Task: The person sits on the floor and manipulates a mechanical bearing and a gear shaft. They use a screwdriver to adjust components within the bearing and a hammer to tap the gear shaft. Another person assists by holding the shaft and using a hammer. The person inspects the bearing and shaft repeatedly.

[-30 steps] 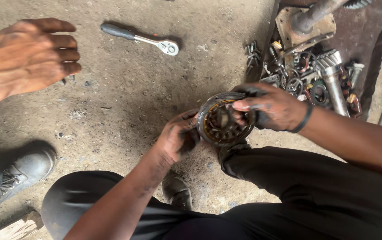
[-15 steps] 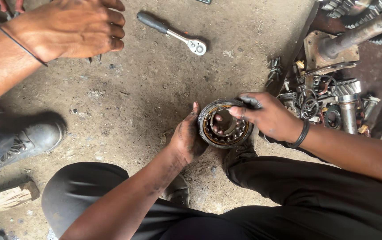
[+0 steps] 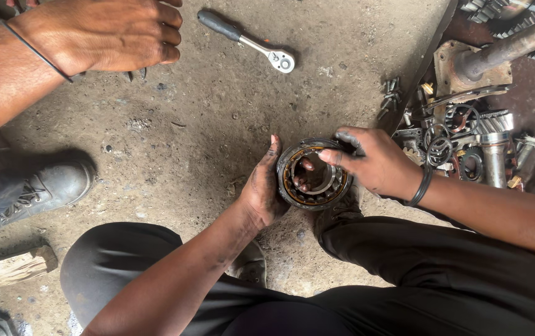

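Observation:
A greasy round roller bearing [image 3: 312, 194] with a brass cage is held above the concrete floor, between my knees. My left hand [image 3: 266, 186] cups its left side, with fingertips showing through the bore. My right hand [image 3: 370, 160] grips the upper right rim, its grey-smeared fingers over the outer ring. A black band sits on my right wrist.
Another person's hand [image 3: 109, 34] hovers at the top left, and a black boot [image 3: 37, 190] stands at the left. A ratchet wrench [image 3: 249, 42] lies on the floor. Gears, rings, bolts and a shaft [image 3: 479, 134] are piled at the right. A wood block [image 3: 9, 269] lies lower left.
The view has shifted, so the bearing sits lower and more central. My hands keep their hold on it. The other person's hand has moved rightward along the top.

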